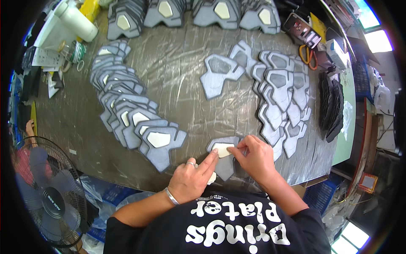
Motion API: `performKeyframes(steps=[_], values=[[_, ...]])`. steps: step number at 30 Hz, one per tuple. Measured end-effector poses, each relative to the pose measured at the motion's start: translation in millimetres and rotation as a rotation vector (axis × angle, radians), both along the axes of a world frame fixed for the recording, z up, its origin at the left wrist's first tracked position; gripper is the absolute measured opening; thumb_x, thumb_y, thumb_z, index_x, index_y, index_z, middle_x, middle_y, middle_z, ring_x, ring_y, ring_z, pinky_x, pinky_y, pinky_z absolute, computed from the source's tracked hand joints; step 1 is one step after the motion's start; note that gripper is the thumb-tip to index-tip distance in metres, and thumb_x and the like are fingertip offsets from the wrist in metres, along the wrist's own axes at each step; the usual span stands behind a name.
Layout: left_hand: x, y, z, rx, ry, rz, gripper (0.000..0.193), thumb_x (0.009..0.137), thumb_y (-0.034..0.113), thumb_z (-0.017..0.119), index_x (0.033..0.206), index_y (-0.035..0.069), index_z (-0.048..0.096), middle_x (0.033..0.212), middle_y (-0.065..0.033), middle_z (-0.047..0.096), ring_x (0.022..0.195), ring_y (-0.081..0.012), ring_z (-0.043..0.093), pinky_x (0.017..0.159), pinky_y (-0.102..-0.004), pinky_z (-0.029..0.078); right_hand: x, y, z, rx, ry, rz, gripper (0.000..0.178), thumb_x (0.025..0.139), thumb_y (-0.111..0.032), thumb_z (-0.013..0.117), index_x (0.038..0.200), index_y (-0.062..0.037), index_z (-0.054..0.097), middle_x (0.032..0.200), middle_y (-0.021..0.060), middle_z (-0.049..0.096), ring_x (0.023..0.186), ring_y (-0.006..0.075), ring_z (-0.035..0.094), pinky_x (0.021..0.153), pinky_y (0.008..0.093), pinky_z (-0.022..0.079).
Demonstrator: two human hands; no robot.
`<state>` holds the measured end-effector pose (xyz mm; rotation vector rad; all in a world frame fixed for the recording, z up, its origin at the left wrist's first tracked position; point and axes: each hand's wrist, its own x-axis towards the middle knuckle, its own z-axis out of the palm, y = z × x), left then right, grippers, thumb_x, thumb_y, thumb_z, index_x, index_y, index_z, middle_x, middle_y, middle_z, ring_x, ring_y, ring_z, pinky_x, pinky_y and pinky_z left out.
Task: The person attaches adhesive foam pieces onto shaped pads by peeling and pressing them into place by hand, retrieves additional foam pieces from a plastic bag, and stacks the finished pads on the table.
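Observation:
A grey shoe-upper-like piece [223, 167] lies at the table's near edge in front of me, partly covered by my hands. On its upper part rests a small cream pad [223, 151]. My right hand [256, 157] pinches the pad's right end between thumb and fingertips. The index and middle fingers of my left hand [191, 181] reach to the pad's left end. More cream pads [212, 178] show at the edge of my left hand, curled around them; their number is hidden.
Grey pieces with cream pads [159, 139] overlap in a curved row at left. Grey pieces without pads [279, 80] overlap at right, with loose ones [218, 70] beside them. Stacks [165, 12] line the far edge. Orange-handled scissors [308, 57], a phone [302, 30], black pieces [331, 106] and a fan [53, 197] surround the work.

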<state>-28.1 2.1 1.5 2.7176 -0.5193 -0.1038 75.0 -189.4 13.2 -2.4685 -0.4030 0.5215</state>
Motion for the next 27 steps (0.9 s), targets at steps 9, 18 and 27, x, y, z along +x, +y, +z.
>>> performKeyframes(steps=[9,18,27], values=[[-7.5,1.4,0.1,-0.222,0.009,0.148,0.058,0.073,0.006,0.068,0.129,0.004,0.054,0.135,-0.0106,0.051,0.088,-0.0249,0.06,0.073,-0.033,0.053,24.6,4.7,19.0,-0.175,-0.158,0.409,0.037,0.07,-0.021,0.078,0.101,-0.005,0.064,0.102,0.0081,0.058,0.101,0.0281,0.055,0.085,0.0398,0.044],[-18.2,67.0,18.9,-0.463,0.011,0.678,0.046,0.082,0.004,0.061,0.127,0.005,0.055,0.107,-0.0143,0.061,0.099,-0.0316,0.06,0.085,-0.038,0.047,26.7,78.5,-9.4,0.513,0.248,0.391,0.026,0.085,-0.022,0.071,0.098,-0.0004,0.065,0.091,0.0124,0.066,0.08,0.0216,0.063,0.073,0.0323,0.05],[26.3,39.1,43.5,-0.383,-0.213,0.495,0.048,0.079,0.004,0.061,0.127,0.003,0.055,0.126,-0.0179,0.053,0.108,-0.0373,0.057,0.088,-0.0406,0.048,178.6,53.0,-12.5,-0.14,-0.411,-0.085,0.036,0.077,-0.021,0.069,0.108,-0.0026,0.06,0.112,0.0191,0.059,0.1,0.0367,0.061,0.086,0.0431,0.051]])
